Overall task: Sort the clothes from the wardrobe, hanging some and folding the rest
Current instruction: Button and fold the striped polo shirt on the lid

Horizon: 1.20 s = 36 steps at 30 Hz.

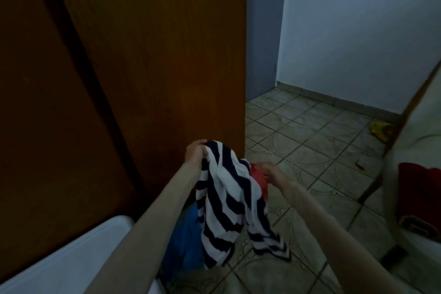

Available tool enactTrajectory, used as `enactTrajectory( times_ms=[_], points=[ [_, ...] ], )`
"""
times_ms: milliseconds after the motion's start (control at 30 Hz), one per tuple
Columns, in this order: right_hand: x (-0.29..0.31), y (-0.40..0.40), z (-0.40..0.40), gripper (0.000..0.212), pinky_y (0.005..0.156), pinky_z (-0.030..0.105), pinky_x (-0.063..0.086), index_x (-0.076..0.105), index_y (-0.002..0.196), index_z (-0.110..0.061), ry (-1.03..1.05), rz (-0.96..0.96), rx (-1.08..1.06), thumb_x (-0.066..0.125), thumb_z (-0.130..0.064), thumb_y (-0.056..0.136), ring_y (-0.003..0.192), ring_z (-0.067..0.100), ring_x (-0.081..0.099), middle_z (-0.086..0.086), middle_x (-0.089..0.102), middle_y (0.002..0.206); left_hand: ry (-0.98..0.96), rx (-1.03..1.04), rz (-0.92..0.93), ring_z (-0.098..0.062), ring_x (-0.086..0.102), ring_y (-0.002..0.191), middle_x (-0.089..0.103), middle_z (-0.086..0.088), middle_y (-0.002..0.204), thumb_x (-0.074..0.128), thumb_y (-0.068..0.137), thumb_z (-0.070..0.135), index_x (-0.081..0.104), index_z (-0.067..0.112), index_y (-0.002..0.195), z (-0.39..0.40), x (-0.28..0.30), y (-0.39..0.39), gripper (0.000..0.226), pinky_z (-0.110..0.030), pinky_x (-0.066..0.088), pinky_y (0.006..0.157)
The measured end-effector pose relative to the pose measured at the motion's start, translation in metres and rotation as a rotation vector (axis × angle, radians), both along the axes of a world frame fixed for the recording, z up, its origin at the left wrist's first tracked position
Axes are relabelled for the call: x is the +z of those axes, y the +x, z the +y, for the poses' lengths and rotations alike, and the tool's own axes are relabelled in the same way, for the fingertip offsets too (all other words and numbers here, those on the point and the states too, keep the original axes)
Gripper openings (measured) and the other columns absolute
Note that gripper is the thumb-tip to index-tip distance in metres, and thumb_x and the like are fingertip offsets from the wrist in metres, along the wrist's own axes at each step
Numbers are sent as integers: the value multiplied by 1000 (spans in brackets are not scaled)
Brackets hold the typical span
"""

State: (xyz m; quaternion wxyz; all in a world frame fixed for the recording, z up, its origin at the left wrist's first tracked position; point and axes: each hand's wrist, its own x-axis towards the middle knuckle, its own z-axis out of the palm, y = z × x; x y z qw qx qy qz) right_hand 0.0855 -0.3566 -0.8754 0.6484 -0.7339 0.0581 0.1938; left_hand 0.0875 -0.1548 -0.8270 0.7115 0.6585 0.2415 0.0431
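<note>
Both forearms are bare to the frame's bottom edge, no sleeves showing; the left hand (195,150) and the blurred right hand (272,175) wear nothing discernible.

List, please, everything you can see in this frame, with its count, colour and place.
striped garment: one, navy and white, hanging from the left hand at centre
red cloth: one, red, at the right hand, beside the striped garment
blue cloth: one, blue, low behind the striped garment
wardrobe: one, brown wood, filling the left half
white container: one, white, bottom left corner
tiled floor: grey-green, right of the wardrobe
yellow item: one, on the floor far right, too blurred to identify
red fabric: one, right edge
left hand: gripping the garment's top
right hand: blurred, at the red cloth
</note>
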Motion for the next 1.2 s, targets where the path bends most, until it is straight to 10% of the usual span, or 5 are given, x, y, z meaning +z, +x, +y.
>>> enactTrajectory(
  times_ms=[167,567,800,967,1200],
  points=[
    [8,-24,3,28,51,11,42,59,114,-15,-246,5,250,56,-7,88,70,8,50,4,57,93,-61,-42,-85,-18,47,66,50,-6,75,28,79,-18,55,8,84,1,10,-35,38,-25,38,55],
    [53,-72,19,20,84,27,42,61,100,-18,-661,-277,339,58,-35,91,105,18,53,0,54,105,293,-110,-102,-21,51,89,53,-5,93,36,83,-13,56,10,100,-1,30,-86,35,-29,45,73],
    [87,-89,36,28,46,19,31,44,68,-13,-614,-371,123,57,-20,92,61,13,43,2,45,71,387,-224,4,-21,49,113,54,-7,124,52,93,9,57,10,113,-7,3,-118,21,-28,38,88],
    [93,-97,44,20,64,24,46,60,97,-14,-325,-320,-83,51,3,89,87,20,56,11,60,111,415,-395,-37,-17,51,100,56,0,101,50,95,19,59,16,100,-22,-1,-147,10,-26,38,82],
    [116,-104,32,17,70,32,51,56,82,-2,13,-214,-236,42,5,89,62,17,52,7,54,71,147,-520,-39,-14,53,93,54,-3,111,53,87,3,46,17,119,-28,0,-172,36,-27,44,77]
  ],
)
